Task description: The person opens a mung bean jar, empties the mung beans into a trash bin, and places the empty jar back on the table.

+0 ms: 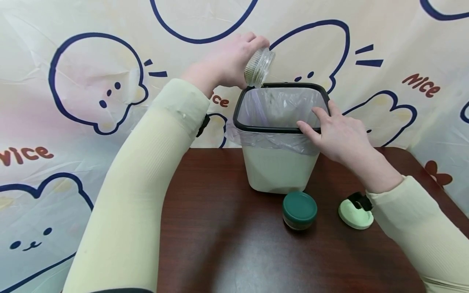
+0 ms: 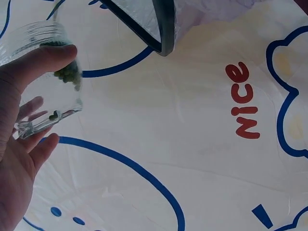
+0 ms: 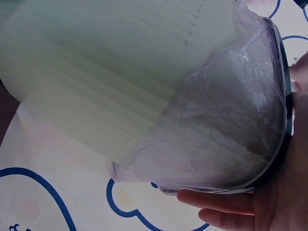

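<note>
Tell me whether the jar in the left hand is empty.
Not empty: in the left wrist view, green bits show inside the jar.

This is an indoor setting; the exact room type cannot be determined. A dark, wood-toned bench [image 1: 220, 244] stands against a creased backdrop [image 1: 161, 53] printed with cartoon animals and the word "Nice". A bag-lined bin [image 1: 279, 167] on the bench is of household type.
</note>
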A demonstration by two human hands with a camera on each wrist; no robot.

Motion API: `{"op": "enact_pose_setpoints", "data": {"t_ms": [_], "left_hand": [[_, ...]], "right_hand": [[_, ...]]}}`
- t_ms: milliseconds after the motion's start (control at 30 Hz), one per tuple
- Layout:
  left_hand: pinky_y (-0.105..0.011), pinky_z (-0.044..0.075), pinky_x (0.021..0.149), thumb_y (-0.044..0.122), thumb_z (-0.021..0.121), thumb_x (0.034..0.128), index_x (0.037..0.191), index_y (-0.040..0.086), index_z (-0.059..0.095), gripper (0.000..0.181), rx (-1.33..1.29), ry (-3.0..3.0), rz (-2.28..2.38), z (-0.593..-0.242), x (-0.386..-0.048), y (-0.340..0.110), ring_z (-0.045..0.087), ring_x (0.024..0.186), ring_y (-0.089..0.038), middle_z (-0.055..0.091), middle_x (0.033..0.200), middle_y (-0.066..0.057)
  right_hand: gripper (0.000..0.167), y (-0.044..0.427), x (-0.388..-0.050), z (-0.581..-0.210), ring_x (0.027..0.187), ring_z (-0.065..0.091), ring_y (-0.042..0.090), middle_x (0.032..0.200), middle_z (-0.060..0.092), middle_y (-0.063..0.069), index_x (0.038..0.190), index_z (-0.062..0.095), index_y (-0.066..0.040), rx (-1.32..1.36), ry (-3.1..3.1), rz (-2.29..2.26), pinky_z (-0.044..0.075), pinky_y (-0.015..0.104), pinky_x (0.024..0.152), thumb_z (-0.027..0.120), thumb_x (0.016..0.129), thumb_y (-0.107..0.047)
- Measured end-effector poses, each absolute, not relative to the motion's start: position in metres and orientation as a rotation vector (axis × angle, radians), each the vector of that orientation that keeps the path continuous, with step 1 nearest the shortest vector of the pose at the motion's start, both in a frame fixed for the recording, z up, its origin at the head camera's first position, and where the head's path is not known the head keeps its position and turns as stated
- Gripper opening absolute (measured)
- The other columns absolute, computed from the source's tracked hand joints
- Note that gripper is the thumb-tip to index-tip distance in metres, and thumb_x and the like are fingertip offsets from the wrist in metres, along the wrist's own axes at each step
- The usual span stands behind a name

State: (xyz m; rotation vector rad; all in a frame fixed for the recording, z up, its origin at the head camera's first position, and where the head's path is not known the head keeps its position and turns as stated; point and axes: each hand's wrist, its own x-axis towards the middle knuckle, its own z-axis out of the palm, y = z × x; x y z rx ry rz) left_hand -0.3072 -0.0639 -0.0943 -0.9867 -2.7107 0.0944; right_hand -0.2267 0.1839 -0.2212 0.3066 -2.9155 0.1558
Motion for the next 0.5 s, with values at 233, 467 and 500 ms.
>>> {"op": "enact_pose_setpoints", "data": {"t_ms": [233,467,500], "left_hand": [[-0.045,0.045,0.098,0.008,0.081,0.0719,0.151,0.022,0.028,0.097,-0.966,-2.737,0.203,-0.0959,-0.307,-0.0632,0.041,0.129,-0.029,0.037,0.147,-0.008],[-0.043,0.043,0.1,0.008,0.081,0.0718,0.15,0.02,0.03,0.094,-0.979,-2.665,0.14,-0.0929,-0.307,-0.0624,0.04,0.13,-0.027,0.039,0.145,-0.009],[-0.043,0.043,0.1,0.008,0.081,0.072,0.151,0.021,0.029,0.095,-0.974,-2.673,0.151,-0.0928,-0.3068,-0.0624,0.039,0.13,-0.027,0.039,0.145,-0.008]], "right_hand": [[0.088,0.1853,-0.2264,-0.2216,0.093,0.057,0.051,0.149,0.022,0.035,0.148,0.035,-0.006,0.313,-2.916,0.16,0.048,0.051,0.058,0.018,0.093,-0.072],[0.088,0.186,-0.2261,-0.2217,0.093,0.058,0.051,0.15,0.02,0.036,0.148,0.035,-0.006,0.315,-2.918,0.16,0.048,0.051,0.057,0.018,0.093,-0.072],[0.088,0.1858,-0.2263,-0.2216,0.093,0.058,0.051,0.15,0.019,0.036,0.148,0.035,-0.006,0.314,-2.917,0.16,0.048,0.05,0.057,0.018,0.093,-0.072]]}}
